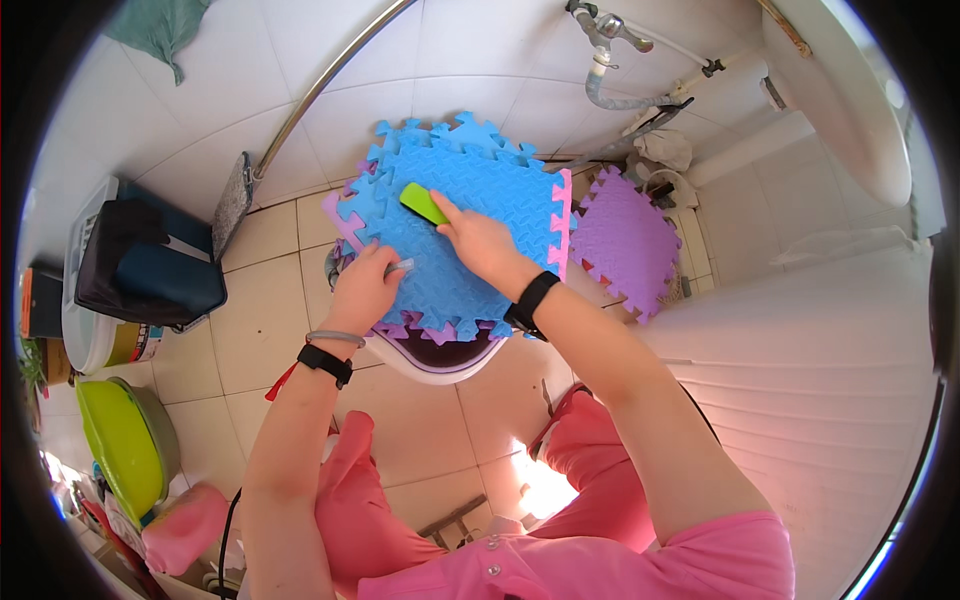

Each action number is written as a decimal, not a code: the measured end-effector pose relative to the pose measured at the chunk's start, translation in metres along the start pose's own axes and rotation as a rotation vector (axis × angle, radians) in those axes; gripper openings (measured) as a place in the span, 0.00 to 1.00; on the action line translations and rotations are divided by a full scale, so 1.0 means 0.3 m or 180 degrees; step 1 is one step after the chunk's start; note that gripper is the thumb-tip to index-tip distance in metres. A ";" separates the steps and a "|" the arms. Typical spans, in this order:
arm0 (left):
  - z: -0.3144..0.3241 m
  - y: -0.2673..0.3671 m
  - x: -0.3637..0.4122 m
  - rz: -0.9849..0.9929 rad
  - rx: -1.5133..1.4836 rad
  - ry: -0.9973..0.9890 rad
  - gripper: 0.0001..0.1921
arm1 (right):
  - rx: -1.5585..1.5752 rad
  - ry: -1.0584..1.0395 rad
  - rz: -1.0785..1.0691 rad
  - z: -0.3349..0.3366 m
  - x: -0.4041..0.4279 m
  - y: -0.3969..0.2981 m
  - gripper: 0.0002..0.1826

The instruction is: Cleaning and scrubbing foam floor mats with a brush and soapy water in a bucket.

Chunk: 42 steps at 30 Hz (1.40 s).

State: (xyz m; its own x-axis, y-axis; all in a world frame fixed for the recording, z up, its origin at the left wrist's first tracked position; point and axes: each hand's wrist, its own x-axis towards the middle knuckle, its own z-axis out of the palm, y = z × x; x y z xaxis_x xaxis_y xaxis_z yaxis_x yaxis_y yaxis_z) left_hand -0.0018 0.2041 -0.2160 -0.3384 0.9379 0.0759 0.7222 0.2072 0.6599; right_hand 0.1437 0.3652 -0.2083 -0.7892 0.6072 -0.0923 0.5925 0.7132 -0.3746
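A stack of interlocking foam floor mats, with a textured blue foam mat (487, 195) on top, rests over a white toilet bowl or similar basin (439, 373). My right hand (480, 244) grips a green-backed brush (424, 203) laid on the mat's surface. To its left, my left hand (367, 285) lies at the mat's left side, with a small translucent piece (401, 265) between thumb and fingers; what it is, I cannot tell. Pink and purple mat edges show beneath the blue one. The brush's bristles are mostly hidden.
A purple foam mat (626, 240) leans at the right by the wall. Above it are a metal tap (611, 28) and a grey hose (626, 103). At left stand a dark blue bag (161, 259) and a green basin (120, 442). A white ribbed surface (795, 420) borders the right.
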 end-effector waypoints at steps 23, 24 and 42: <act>0.041 -0.007 0.023 0.0052 -0.0119 -0.0033 0.07 | 0.0599 0.0886 0.2410 0.012 -0.462 0.369 0.29; 0.039 -0.008 0.025 0.0064 -0.0149 -0.0079 0.07 | 0.0949 0.1029 0.2378 0.014 -0.464 0.402 0.27; -0.011 -0.015 -0.016 0.0243 -0.0514 0.0354 0.06 | 0.3858 0.1928 0.2244 -0.160 -0.479 0.200 0.17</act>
State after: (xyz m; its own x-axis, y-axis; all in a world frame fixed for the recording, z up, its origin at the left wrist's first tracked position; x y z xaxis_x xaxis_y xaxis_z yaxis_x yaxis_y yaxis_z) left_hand -0.0053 0.1978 -0.2169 -0.3575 0.9108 0.2063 0.6452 0.0811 0.7597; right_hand 0.3005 0.3375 -0.1733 -0.0505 0.9517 -0.3028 0.0848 -0.2980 -0.9508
